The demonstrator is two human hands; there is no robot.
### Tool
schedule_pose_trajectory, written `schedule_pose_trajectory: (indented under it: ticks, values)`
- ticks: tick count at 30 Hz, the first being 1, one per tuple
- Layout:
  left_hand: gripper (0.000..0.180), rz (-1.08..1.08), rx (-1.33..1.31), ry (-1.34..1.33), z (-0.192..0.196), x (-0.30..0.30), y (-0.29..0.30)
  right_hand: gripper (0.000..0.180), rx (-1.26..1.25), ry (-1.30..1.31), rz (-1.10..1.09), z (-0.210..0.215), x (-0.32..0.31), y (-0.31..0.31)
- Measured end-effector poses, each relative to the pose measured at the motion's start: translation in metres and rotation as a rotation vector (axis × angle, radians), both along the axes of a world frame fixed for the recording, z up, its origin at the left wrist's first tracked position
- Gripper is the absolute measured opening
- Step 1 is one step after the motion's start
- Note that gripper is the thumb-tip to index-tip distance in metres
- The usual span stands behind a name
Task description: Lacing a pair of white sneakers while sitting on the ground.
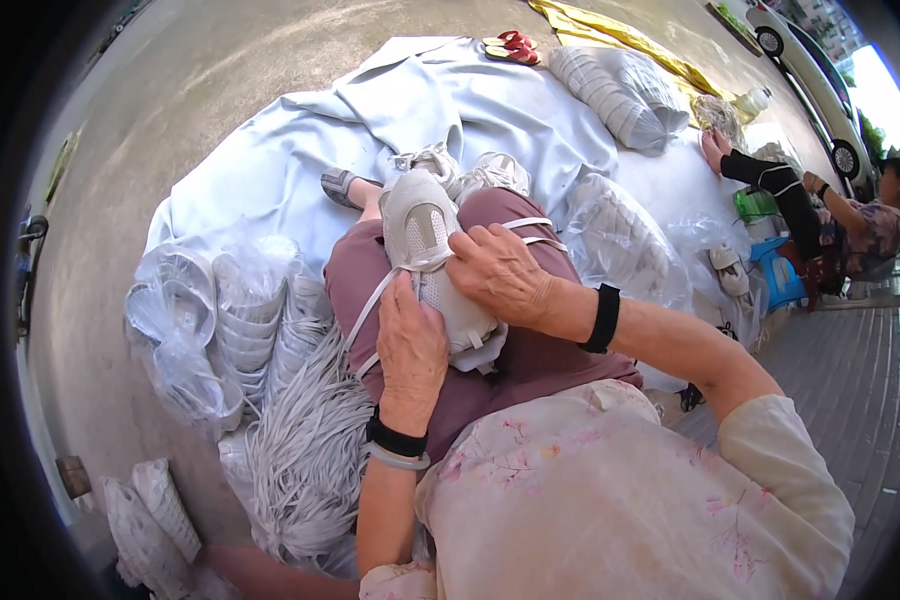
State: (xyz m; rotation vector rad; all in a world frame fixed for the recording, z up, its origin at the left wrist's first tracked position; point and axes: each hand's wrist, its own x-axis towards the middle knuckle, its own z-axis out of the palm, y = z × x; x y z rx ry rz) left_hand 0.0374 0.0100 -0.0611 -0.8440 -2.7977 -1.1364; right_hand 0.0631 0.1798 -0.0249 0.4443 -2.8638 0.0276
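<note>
A white and pale grey sneaker [406, 207] lies across my lap, its toe pointing away from me. My left hand [412, 345] is at the sneaker's left side, fingers closed on a white shoelace [372, 306] near the eyelets. From the right, my right hand [505, 272] reaches over the lacing with its fingertips pinched on the lace. Loose lace ends trail to the left by my left hand and to the right over my thigh. Both hands partly cover the eyelets. Just beyond lie more white sneakers [497, 172], laces in them.
A heap of loose white laces [310, 450] lies left of my lap, beside bagged shoe parts [180, 330]. More clear bags [625, 240] lie to the right on the pale sheet [320, 140]. Another person [855, 215] sits at far right, near a blue stool [778, 272].
</note>
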Motion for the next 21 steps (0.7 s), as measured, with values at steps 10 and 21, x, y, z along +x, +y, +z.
schedule_pose_trajectory:
  ticks: [10,21]
  values:
    - [0.041,-0.039,0.224,-0.003,0.005,0.000,-0.006,0.011,-0.795,-0.252,0.124,0.047,0.020,-0.049]
    - [0.035,-0.029,0.149,0.008,0.003,-0.011,-0.003,0.015,-0.504,-0.228,-0.204,-0.006,0.001,-0.035]
